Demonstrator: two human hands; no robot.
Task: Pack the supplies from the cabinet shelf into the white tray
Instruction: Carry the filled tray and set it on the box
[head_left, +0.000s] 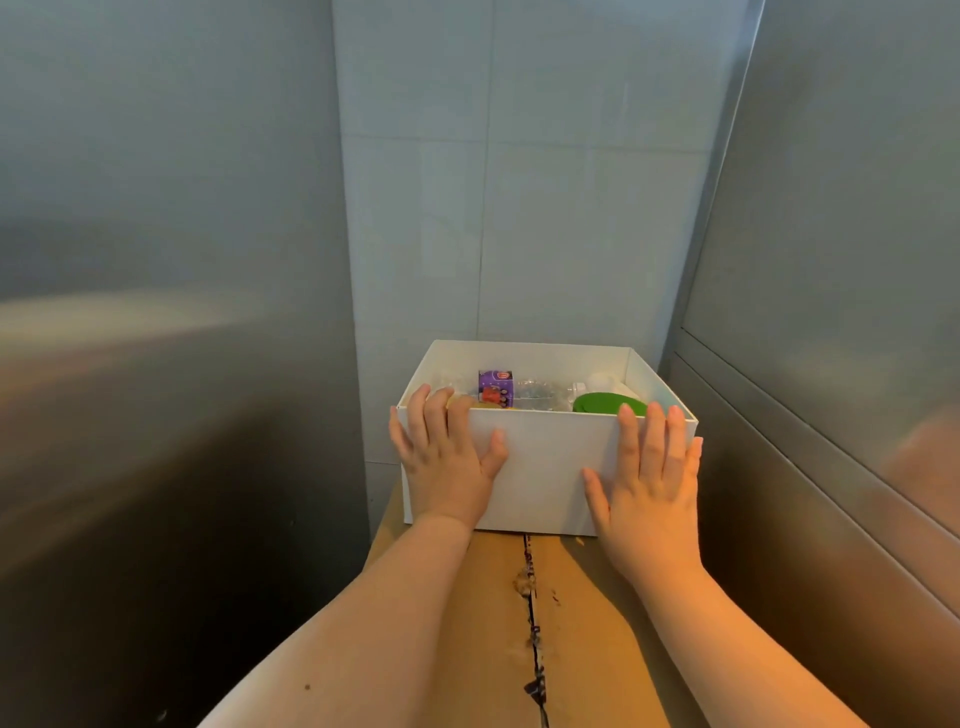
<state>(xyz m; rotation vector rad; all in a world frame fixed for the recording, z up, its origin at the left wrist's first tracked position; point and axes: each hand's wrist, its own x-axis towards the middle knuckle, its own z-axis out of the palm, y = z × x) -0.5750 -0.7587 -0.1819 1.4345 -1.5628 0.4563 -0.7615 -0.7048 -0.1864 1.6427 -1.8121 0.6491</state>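
Observation:
A white tray, box-shaped with tall walls, stands on a brown cardboard box. Inside it I see a purple carton, a clear plastic bottle lying on its side, a green lid and something yellow at the left, mostly hidden by the wall. My left hand lies flat against the tray's near wall at its left corner, fingertips over the rim. My right hand presses flat on the same wall at the right corner, fingers spread.
Brushed metal panels close in on the left and the right. A pale tiled wall stands right behind the tray. The cardboard box has a torn tape seam down its middle.

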